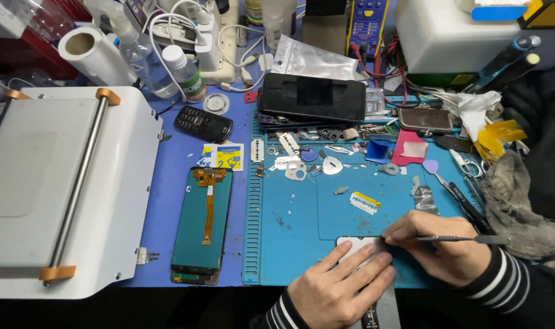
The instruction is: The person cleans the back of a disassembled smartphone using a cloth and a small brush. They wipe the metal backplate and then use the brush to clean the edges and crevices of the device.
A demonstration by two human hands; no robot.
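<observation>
A white machine (58,189) with a metal bar fills the table's left side, and a phone display panel (202,225) with an orange flex cable lies just beside it. On the blue work mat (302,244), the left hand (338,286) presses flat on a white phone panel (354,248). The right hand (442,247) pinches a thin metal tool (454,238), tip at the panel's upper edge.

white phone panel (358,246), flat on mat, thin metal tool (454,239)
</observation>
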